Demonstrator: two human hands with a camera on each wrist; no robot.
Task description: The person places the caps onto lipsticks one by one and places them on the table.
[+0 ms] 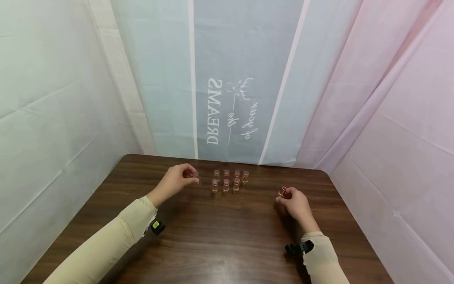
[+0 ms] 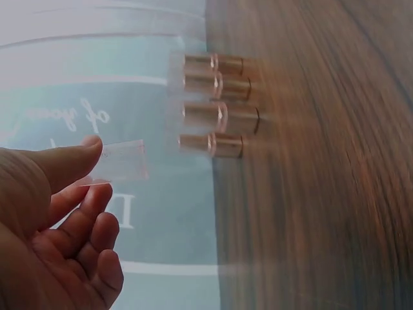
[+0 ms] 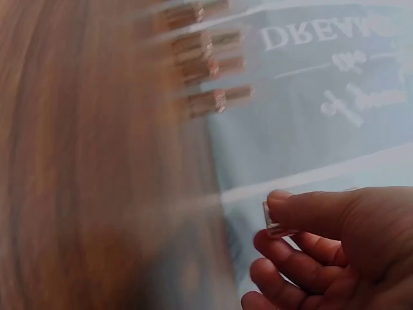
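At the back left of the table, my left hand [image 1: 177, 178] pinches a small clear plastic cylinder [image 2: 124, 161] between thumb and forefinger; its other fingers are loosely curled in the left wrist view. My right hand [image 1: 296, 202], on the right side, pinches a small clear cylinder with a reddish rim [image 1: 282, 191]; fingers largely cover it in the right wrist view. Between the hands stand several small clear cylinders [image 1: 226, 184] in two rows, upright, with reddish tops and coppery bands. Both held pieces are off to the sides of these rows, apart from them.
The dark wood table [image 1: 213, 232] has rounded back corners. Right behind its back edge hangs a blue-grey curtain [image 1: 244, 47] with white lettering. Pale cloth walls [image 1: 53, 98] stand close on the left and right. Motion blurs both wrist views.
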